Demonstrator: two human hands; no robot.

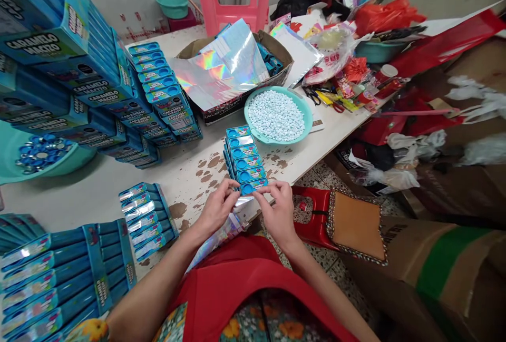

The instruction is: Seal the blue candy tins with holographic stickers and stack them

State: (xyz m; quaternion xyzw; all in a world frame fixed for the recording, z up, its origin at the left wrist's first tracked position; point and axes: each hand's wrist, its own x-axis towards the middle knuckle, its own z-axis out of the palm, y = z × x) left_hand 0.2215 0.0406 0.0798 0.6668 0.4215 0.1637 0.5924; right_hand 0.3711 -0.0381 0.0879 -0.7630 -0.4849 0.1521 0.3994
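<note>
A short row of small blue candy boxes [247, 164] marked "Caramelo Macizo" stands close in front of me at the table's near edge. My left hand [219, 206] pinches the left end of the nearest box in that row. On its right end are the closed fingers of my right hand [279, 212]. A shiny holographic sheet [217, 239] lies below my hands, partly hidden by my left wrist. Just beyond the row sits a turquoise bowl [256, 135] full of small white pellets [279, 114].
Tall stacks of blue boxes [103, 89] rise at the left, beside a basin [79, 160] of blue-and-silver pieces. More boxes [148, 221] lie near my left arm. An open carton [237, 105] holds holographic sheets. Scissors [312, 95] lie rightward; a red stool [312, 215] stands below.
</note>
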